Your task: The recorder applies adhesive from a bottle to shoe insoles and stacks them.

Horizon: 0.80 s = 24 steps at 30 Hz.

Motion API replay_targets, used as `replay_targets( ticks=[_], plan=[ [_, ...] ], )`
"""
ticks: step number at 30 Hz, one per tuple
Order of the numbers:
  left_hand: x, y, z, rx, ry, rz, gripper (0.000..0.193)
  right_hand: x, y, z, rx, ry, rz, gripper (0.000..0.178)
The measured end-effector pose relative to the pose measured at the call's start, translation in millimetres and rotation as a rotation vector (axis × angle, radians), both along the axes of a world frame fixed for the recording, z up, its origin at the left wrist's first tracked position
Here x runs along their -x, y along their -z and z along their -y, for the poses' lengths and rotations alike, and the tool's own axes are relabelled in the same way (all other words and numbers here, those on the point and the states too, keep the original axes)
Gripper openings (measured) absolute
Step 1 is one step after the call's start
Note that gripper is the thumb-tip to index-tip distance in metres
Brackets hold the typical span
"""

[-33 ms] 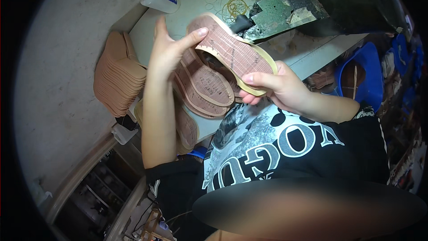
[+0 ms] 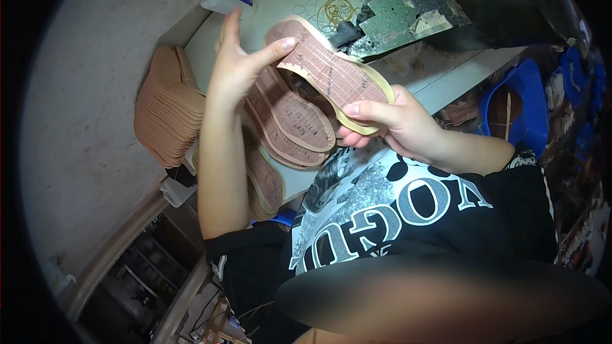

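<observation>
Pinkish-brown insole [image 2: 338, 75], shifted slightly left mid-frame, stays pinched in right hand [image 2: 408, 121]; left hand [image 2: 234, 67] is spread, thumb [image 2: 276, 51] apparently touching it.

Your insole [image 2: 328, 67] has a reddish-brown face, pale lines and a cream-yellow edge; your stacked pieces [image 2: 167, 111] are tan, your shirt [image 2: 503, 223] black with grey-white print.

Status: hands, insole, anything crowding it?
Right hand gripping insole at lower end. Left hand open, thumb against its upper part. Green metal plate close beside insole, contact unclear.
</observation>
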<state>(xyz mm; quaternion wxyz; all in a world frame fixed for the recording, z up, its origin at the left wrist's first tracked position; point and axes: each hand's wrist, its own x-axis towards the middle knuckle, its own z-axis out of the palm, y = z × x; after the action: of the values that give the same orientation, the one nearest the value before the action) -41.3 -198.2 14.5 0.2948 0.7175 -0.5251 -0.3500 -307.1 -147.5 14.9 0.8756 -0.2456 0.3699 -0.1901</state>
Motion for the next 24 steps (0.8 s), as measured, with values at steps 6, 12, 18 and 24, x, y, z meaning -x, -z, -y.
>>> replay_targets(
  ticks=[6, 12, 18, 24],
  plan=[
    [9.7, -25.9, 42.5, 0.206, 0.865, 0.259, 0.052, -18.8, -3.3, 7.0, -0.011, 0.1, 0.063, 0.031],
    [23.6, -40.0, 61.8, -0.126, 1.022, 0.207, 0.047, -23.2, -1.0, 3.7, 0.07, 0.16, 0.141, 0.032],
    [21.0, -44.0, 55.8, -0.157, 0.986, 0.064, 0.043, -15.6, 1.3, -6.7, 0.172, 0.12, 0.17, 0.035],
    [19.6, -54.1, 42.0, -0.238, 0.954, 0.01, 0.036, -14.9, -1.5, -2.5, 0.094, 0.109, 0.176, 0.037]
  ],
)
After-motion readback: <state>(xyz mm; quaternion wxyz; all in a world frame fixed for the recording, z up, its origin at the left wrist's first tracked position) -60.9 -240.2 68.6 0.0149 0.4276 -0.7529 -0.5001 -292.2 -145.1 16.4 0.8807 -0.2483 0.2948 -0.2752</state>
